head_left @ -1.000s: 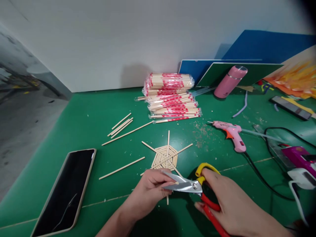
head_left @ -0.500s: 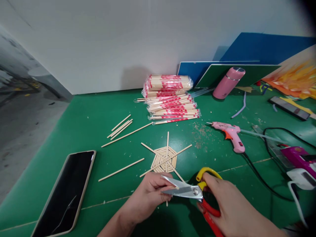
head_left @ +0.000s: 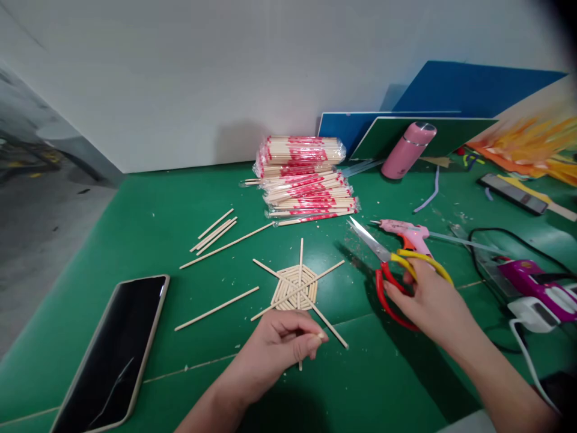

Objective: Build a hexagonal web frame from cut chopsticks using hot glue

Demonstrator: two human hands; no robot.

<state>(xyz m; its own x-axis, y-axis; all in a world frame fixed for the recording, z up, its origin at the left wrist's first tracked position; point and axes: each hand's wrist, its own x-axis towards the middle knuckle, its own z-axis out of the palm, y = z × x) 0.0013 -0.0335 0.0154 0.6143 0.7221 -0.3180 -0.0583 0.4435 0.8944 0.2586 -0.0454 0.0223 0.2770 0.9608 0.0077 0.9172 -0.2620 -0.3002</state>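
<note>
My right hand grips scissors with one red and one yellow handle. Their blades are together and point up and left, above the green table. In a pinch, my left hand has a short wooden stick piece, mostly hidden by the fingers. Just beyond that hand lies a web-shaped piece of wooden sticks: a hexagon of short lengths crossed by long spokes. One loose stick rests to its left. Several shorter sticks lie farther back beside another long stick.
Packs of wrapped chopsticks are piled at the back. A pink glue gun lies behind the scissors, with a pink flask beyond. A phone lies at left; a purple device and a white plug sit at right.
My right hand has carried the scissors right and away from my left hand, and their blades have closed. My left hand stays nearly in place, still pinching.
</note>
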